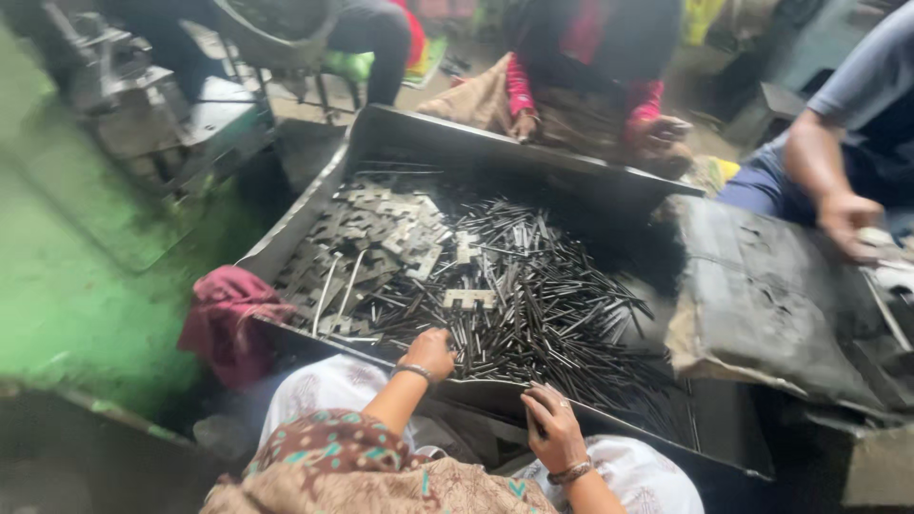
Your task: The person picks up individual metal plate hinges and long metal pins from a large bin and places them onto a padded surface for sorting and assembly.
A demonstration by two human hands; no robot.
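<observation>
Head view: your left hand (pixel 430 352) rests fingers curled among the metal rods (pixel 533 305), long axes fanning toward lower right; right hand (pixel 550 424) grips the tray (pixel 400 128) rim.

Metal tray (pixel 381 128) holds thin dark rods (pixel 543 305), flat plates (pixel 381 233) at tray's far-left. Left hand (pixel 430 350) on rods at near rim; right hand (pixel 550 428) grips rim.

Tray (pixel 400 128) holds rods (pixel 543 305) at right, flat plates (pixel 381 238) at left; cloth (pixel 228 319) on its left edge, both hands at the near rim.
</observation>
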